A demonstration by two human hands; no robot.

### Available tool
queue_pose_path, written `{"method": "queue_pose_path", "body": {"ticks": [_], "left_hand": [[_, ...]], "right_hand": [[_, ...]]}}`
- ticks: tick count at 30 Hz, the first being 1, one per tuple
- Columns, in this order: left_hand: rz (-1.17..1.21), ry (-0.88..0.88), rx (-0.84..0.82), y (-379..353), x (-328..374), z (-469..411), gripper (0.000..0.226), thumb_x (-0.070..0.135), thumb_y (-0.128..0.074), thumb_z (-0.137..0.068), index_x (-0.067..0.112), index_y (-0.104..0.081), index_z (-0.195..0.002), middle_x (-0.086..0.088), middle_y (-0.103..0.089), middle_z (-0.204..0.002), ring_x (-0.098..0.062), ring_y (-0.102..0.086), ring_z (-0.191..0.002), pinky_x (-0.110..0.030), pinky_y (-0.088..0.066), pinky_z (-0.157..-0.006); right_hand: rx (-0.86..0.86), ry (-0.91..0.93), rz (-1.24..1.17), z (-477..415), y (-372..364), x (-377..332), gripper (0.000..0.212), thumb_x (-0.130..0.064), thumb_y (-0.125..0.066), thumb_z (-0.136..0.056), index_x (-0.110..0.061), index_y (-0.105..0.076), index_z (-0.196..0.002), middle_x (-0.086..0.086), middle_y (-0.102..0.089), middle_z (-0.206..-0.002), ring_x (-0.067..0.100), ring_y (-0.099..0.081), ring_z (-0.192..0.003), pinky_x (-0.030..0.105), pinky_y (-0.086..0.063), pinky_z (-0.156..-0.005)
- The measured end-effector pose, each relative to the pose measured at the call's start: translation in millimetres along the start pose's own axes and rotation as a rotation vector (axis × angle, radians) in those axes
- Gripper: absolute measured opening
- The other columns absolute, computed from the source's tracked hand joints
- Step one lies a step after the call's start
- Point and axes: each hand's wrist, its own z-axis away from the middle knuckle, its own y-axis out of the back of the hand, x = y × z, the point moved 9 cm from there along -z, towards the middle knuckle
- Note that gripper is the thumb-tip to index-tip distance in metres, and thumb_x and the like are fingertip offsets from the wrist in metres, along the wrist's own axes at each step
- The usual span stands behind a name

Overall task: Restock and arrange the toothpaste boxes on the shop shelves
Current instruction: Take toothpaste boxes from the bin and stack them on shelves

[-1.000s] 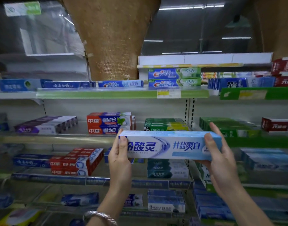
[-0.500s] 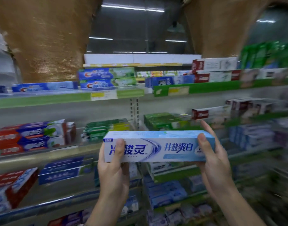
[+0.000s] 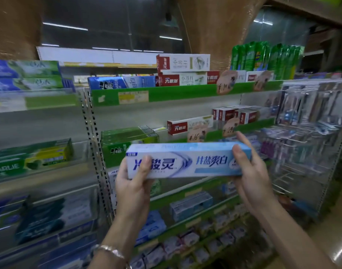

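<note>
- Holding a pale blue toothpaste box [image 3: 187, 162] level and lengthwise, the left hand [image 3: 134, 188] is gripping its left end, with the thumb curled over the printed front and the fingers tucked behind.
- The right hand [image 3: 251, 177] is clasping the right end, thumb lying on the front face and fingers reaching up behind the top edge.
- The box is hanging in the air between the two hands, in front of the shelves [image 3: 185, 94] and touching none of them.
- Just above and behind the left hand, green boxes [image 3: 127, 140] are sitting stacked on a shelf.
- Above the right hand, a red-and-white box [image 3: 189, 124] is lying along a shelf front.
- Below both hands, blue boxes [image 3: 191, 205] are lying on a lower shelf, blurred.
- Out past the right hand, a wire rack [image 3: 294, 171] is carrying hanging packs, too blurred to tell what they are.
- A metal bracelet [image 3: 108, 248] is circling the left wrist.
</note>
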Motion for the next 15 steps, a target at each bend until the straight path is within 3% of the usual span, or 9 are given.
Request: {"method": "queue_pose_path", "body": {"ticks": [2, 4, 10, 13, 15], "left_hand": [[-0.043, -0.041, -0.021, -13.6, 3.4, -19.3, 0.037, 0.028, -0.071, -0.069, 0.011, -0.062, -0.102, -0.003, -0.074, -0.086, -0.016, -0.07, -0.081, -0.022, -0.057, -0.066], [-0.082, -0.085, -0.046, -26.3, 6.1, -38.5, 0.031, 0.023, -0.064, -0.073, 0.011, -0.063, -0.102, -0.001, -0.074, -0.086, -0.014, -0.071, -0.081, -0.025, -0.058, -0.068], [-0.122, -0.128, -0.037, -34.4, -7.4, -85.5, 0.043, 0.031, -0.064, -0.076, 0.008, -0.062, -0.112, -0.009, -0.069, -0.102, -0.021, -0.068, -0.093, -0.032, -0.059, -0.076], [-0.286, -0.198, -0.095, -33.1, -16.7, -102.9, 0.047, 0.035, -0.075, -0.072, 0.013, -0.063, -0.112, -0.005, -0.072, -0.101, -0.019, -0.068, -0.095, -0.025, -0.057, -0.075], [-0.424, -0.189, -0.157, -29.8, -35.9, -105.1, 0.044, 0.026, -0.073, -0.067, 0.02, -0.063, -0.11, 0.001, -0.072, -0.103, -0.013, -0.069, -0.096, -0.021, -0.056, -0.073]], "right_hand": [[0.031, 0.033, 0.008, -23.7, 5.3, -6.7, 0.06, -0.071, -0.07, -0.054, -0.056, -0.055, -0.11, -0.008, -0.063, -0.107, 0.012, -0.065, -0.095, 0.033, -0.057, -0.077], [0.082, 0.068, 0.035, -46.2, 10.2, -11.1, 0.056, -0.057, -0.062, -0.068, -0.045, -0.053, -0.121, -0.007, -0.061, -0.112, 0.019, -0.063, -0.102, 0.041, -0.057, -0.079], [0.157, 0.146, 0.119, -101.2, 17.6, -7.1, 0.066, -0.055, -0.06, -0.068, -0.034, -0.053, -0.13, -0.007, -0.061, -0.116, 0.018, -0.064, -0.103, 0.045, -0.058, -0.078], [0.183, 0.135, 0.123, -126.9, 26.5, 11.5, 0.066, -0.054, -0.062, -0.068, -0.032, -0.054, -0.129, -0.013, -0.061, -0.112, 0.015, -0.063, -0.104, 0.045, -0.058, -0.08], [0.201, 0.089, 0.098, -139.6, 37.7, 39.5, 0.062, -0.053, -0.065, -0.065, -0.032, -0.058, -0.123, -0.011, -0.065, -0.108, 0.015, -0.064, -0.103, 0.046, -0.057, -0.082]]}}
